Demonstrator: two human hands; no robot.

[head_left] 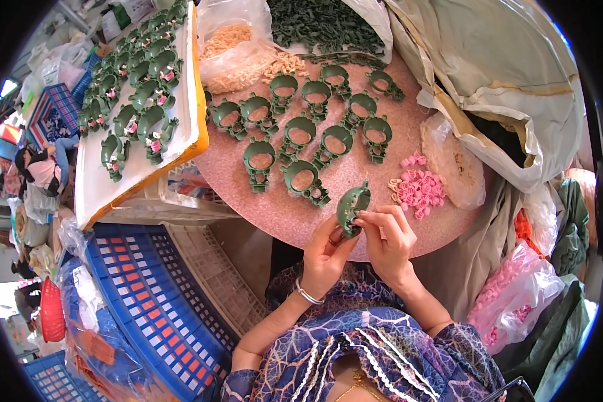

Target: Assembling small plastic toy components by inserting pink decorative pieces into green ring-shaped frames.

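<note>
Near the front edge of the round pink speckled table (238,206), my left hand (323,262) grips a dark green ring-shaped plastic piece (350,206), held tilted above the tabletop. The fingers of my right hand (390,242) are pinched together against the piece's lower side; anything small between them is hidden. Beyond my hands, several similar green ring pieces (299,134) lie spread out. To the right sits a small heap of pink flower-like parts (422,193), with a few cream ones (403,189) at its left edge.
At left, a white board with a yellow edge (199,110) carries rows of green pieces with pink and cream parts attached. Behind lie a bag of cream parts (226,41) and a heap of dark green parts (321,25). A blue basket (137,295) stands lower left; a large sack (509,74) fills the right.
</note>
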